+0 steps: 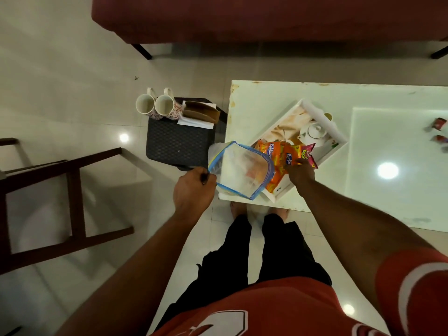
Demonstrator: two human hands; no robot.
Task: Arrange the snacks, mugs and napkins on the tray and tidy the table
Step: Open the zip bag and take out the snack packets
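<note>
A brown wooden chair [60,190] stands on the shiny floor at the far left. Next comes a dark stool [178,144]. At its back edge stand the left mug [145,105] and the right mug [165,106], side by side and touching, both upright. Just beside them on the stool is a brown napkin holder [201,112] on some white napkins [191,122]. The left hand [194,187] is closed tight and grips the edge of a clear bag [240,170] with a blue rim. The bag hangs above the near corner of the white table [388,98]. It also covers part of the tray's near end. The white tray [315,107] sits on that corner of the table, turned slantwise. Orange snack packets [278,154] lie in the near end of the tray, partly behind the bag. A pink packet [309,155] lies just beside them. The right hand [300,174] reaches onto these packets and touches them. Its fingers are hidden behind the hand, so I cannot tell if it is holding one. A white teapot shape shows in the middle of the tray, and I cannot tell if it is real or a picture. Far right on the table are some small red things [438,124], too blurry to make out. A red sofa [266,18] runs along the top.
</note>
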